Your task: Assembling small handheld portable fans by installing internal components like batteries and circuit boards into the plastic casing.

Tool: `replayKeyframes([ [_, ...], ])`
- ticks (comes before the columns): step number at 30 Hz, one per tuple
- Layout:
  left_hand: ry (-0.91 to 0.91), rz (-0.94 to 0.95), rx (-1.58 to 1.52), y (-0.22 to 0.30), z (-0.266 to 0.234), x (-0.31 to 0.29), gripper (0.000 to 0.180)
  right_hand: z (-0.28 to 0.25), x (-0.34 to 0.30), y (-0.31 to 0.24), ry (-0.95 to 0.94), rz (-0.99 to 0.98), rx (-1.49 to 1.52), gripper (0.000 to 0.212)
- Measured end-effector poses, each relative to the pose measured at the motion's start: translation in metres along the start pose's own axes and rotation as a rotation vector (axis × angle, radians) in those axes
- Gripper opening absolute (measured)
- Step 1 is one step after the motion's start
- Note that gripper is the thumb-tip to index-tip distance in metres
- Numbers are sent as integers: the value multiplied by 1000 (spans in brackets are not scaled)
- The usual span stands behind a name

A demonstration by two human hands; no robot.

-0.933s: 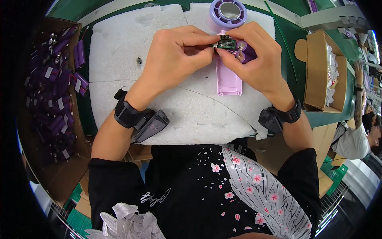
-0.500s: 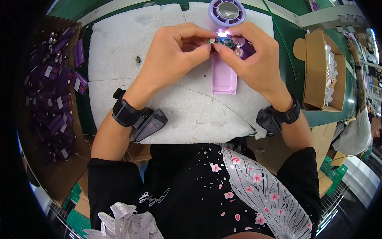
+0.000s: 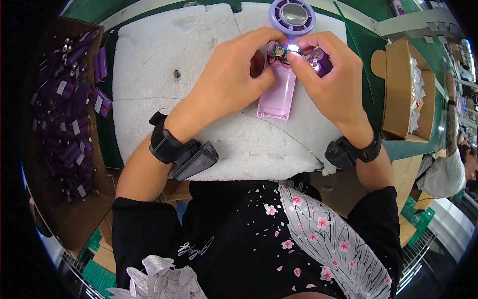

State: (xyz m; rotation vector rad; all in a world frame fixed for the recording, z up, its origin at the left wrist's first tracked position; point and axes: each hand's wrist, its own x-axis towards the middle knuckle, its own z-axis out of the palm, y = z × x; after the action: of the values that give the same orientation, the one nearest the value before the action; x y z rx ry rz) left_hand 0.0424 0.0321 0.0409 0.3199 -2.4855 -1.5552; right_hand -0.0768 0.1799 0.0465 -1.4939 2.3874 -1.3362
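A handheld fan lies with its round purple head (image 3: 293,16) away from me and its open pink handle shell (image 3: 275,102) toward me. Over the upper part of the shell sits a small green circuit board (image 3: 280,52), where a white light glows. My left hand (image 3: 236,70) is closed round the fan's neck and the shell's upper left side. My right hand (image 3: 332,74) pinches the board's right end between thumb and forefinger. Purple battery cells (image 3: 323,64) with metal tabs sit under its curled fingers. Thin red wires run beside the board.
A white foam sheet (image 3: 149,60) covers the green bench. At left stands a cardboard box (image 3: 82,219) of purple battery packs, with several packs (image 3: 101,65) beside it. An open carton (image 3: 396,92) holding white pieces stands at right. A co-worker (image 3: 440,174) is at far right.
The board has come down to the shell's upper end and shifted right. The fan has tilted, its head moving right and the handle's near end left. My left hand has moved right.
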Motion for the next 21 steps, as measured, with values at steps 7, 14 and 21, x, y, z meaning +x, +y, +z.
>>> replayKeyframes([
  [7,-116,-31,-123,-2,-5,1,42,1,-2,2,-19,-20,28,20],
  [14,-155,-102,-282,-6,-6,3,42,0,-4,2,-49,-66,-37,18],
  [21,-130,-98,-240,-4,-6,5,41,1,-2,4,-12,-123,-42,18],
])
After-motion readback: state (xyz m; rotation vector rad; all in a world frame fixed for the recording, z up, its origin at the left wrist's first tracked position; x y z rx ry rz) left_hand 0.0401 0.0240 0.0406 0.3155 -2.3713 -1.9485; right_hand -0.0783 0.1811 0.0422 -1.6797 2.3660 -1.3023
